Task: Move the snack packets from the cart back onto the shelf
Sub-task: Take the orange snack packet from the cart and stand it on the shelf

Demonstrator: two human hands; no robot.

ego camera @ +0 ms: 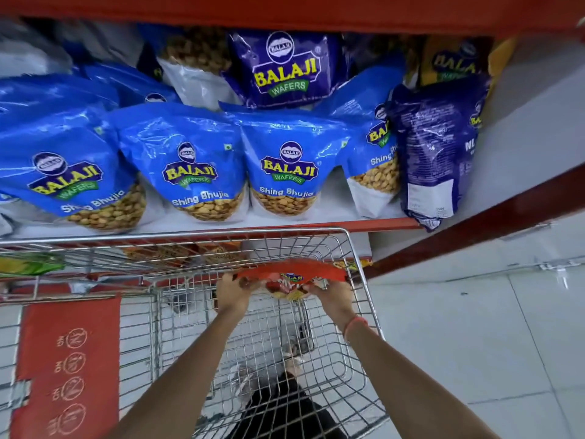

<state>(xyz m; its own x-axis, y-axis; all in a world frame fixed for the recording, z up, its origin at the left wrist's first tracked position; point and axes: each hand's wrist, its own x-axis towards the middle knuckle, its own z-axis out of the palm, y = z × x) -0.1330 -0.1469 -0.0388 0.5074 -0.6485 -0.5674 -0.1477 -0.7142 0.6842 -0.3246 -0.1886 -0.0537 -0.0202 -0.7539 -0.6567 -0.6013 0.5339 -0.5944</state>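
A red snack packet [292, 274] is held over the far end of the wire cart [357, 248], just below the shelf edge. My left hand [232, 294] grips its left side and my right hand [332, 299] grips its right side. Above, the red-edged shelf [380, 224] carries a row of blue Balaji Shing Bhujia packets [286, 166], with purple Balaji packets [285, 68] behind them and a dark blue packet [437, 153] at the right end. The cart basket below my hands looks bare of packets.
A lower shelf behind the cart holds orange and green packets [28, 264], partly hidden by the wire. A red cart flap with printed symbols [69, 362] hangs at the left. White floor tiles [474, 343] lie to the right. A red shelf upright [474, 239] slants at the right.
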